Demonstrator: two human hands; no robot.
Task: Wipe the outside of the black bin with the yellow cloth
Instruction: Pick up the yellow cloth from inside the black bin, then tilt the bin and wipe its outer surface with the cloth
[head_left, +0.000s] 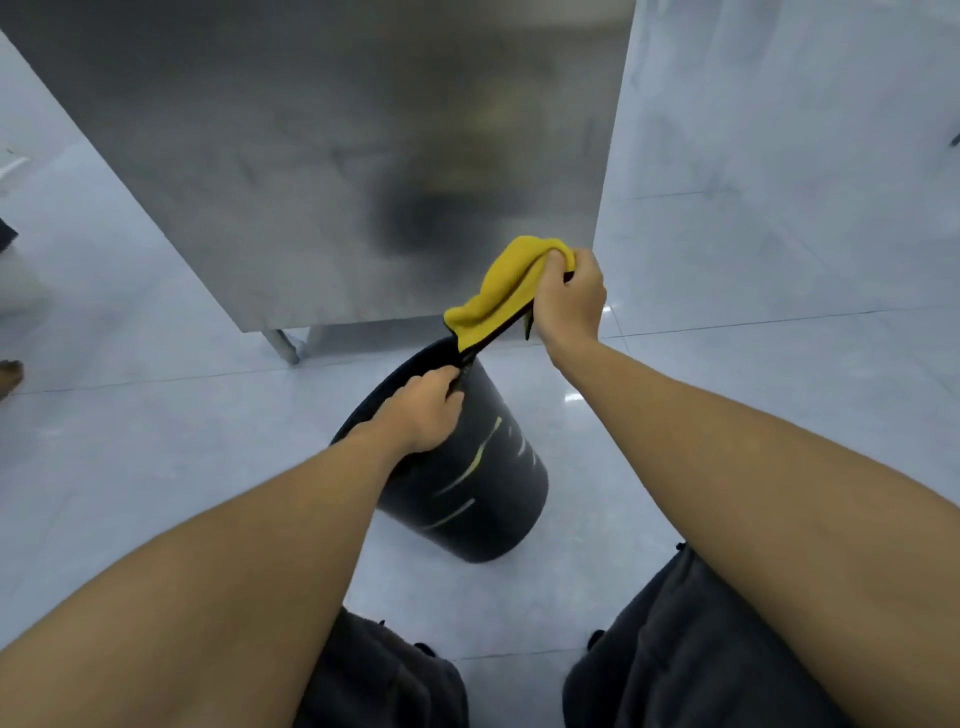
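Note:
The black bin (483, 478) stands tilted on the pale floor in the middle of the head view, its side streaked with light marks. My left hand (423, 410) grips the bin's rim at its near left side. My right hand (569, 299) is raised above and to the right of the bin. It is closed on the yellow cloth (506, 291), which has a dark edge and hangs down to about the bin's far rim.
A stainless steel cabinet (337, 166) on short legs stands right behind the bin. A pale wall (779, 156) rises on the right. Glossy floor tiles (156, 441) surround the bin. My knees in dark shorts (675, 649) are at the bottom.

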